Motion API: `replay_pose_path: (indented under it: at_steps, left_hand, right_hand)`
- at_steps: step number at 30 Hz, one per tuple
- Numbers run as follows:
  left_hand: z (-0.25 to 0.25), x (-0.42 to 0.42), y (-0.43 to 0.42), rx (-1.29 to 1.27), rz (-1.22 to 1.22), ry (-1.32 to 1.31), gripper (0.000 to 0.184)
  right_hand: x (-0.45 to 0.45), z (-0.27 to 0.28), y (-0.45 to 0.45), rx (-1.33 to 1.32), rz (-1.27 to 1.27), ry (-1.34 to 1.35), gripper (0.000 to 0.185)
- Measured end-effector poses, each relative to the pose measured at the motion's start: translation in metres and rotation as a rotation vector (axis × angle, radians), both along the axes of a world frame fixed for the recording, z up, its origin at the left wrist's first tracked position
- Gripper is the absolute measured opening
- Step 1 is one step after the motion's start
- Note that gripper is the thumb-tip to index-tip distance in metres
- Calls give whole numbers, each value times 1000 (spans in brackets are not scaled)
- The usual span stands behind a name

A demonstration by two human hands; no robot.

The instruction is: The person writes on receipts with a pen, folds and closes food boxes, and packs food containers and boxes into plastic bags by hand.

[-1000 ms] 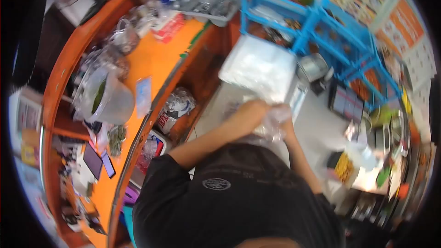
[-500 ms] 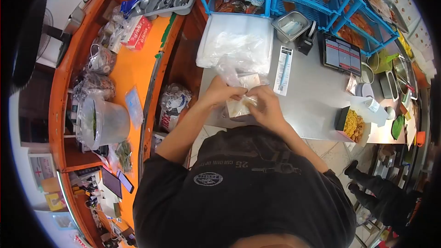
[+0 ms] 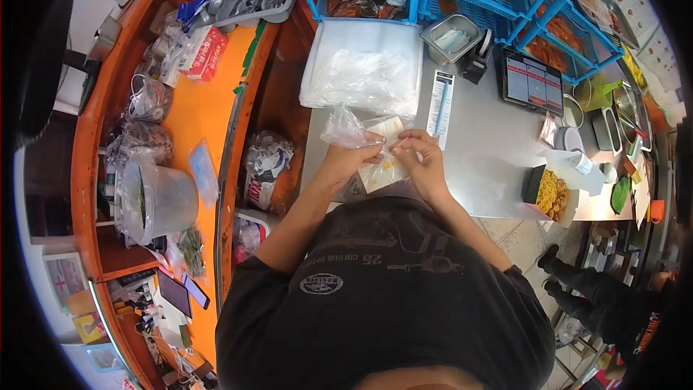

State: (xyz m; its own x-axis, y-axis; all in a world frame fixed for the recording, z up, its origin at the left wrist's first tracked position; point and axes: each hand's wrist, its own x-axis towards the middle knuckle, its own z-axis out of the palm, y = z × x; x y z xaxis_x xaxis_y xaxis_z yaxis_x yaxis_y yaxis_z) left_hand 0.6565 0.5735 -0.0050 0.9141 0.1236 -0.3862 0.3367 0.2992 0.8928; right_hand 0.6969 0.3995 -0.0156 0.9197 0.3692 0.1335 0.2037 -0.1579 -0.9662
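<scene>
A pale carton box [image 3: 380, 178] sits inside a clear plastic bag [image 3: 342, 128], close in front of my body at the counter's near edge. My left hand [image 3: 348, 162] grips the bag at the box's left side, its gathered plastic bunching up beyond the fingers. On the other side my right hand [image 3: 424, 162] is closed in a pinch on the plastic over the box. Just beyond both hands lies a thick stack of clear plastic bags [image 3: 361, 65].
Right of the stack are a paper slip [image 3: 440, 105] with a blue straw-like stick, a metal container [image 3: 452, 37] and a tablet [image 3: 533, 83]. An open box of noodles [image 3: 554, 195] stands at the counter's right. Blue racks [image 3: 476, 0] line the back. Another person [image 3: 613, 310] is at lower right.
The bagged box has turned slightly and shows more of its top. My right hand has shifted a little right, with its fingers now bunched in a pinch. The other person has moved slightly.
</scene>
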Motion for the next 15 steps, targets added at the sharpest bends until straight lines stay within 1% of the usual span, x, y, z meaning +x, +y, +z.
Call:
replay_pose_path:
  at_steps: [1,4,7,10,15]
  left_hand:
    - [3,-1,-2,5,19,0,22]
    - [6,-4,-5,27,37,-10,21]
    - [0,-5,-4,41,23,-44,20]
    - [-1,-6,-7,68,19,-70,19]
    - [2,-7,-8,57,19,-88,18]
  right_hand:
    - [0,-1,-1,25,-9,91,5]
    - [0,7,-2,-206,36,2,12]
    - [-3,18,0,-332,93,-103,14]
    - [-1,16,4,-387,115,-140,13]
    - [1,17,4,-369,121,-150,12]
